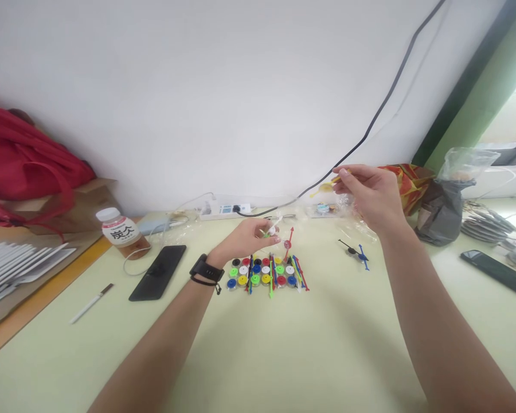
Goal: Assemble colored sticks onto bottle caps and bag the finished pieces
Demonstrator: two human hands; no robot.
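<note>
My left hand (245, 238), with a black watch (207, 271) on its wrist, is closed on a white arrow spinner (273, 229); a bit of green shows by the fingers. Raised at the right, my right hand (372, 192) pinches a yellow arrow spinner (327, 187). Under the left hand lie rows of coloured round discs (257, 279) with several coloured arrows between them. A red arrow spinner (288, 244) is just behind those rows. Farther right on the table rest a black arrow spinner (351, 251) and a blue arrow spinner (362, 257).
At left are a drink bottle (122, 234), a black phone (157, 272), a pen (92, 303) and a red bag (30, 160). A power strip (226, 210) lies along the wall. A grey plastic bag (441, 212) and a dark flat device (499, 275) are at right.
</note>
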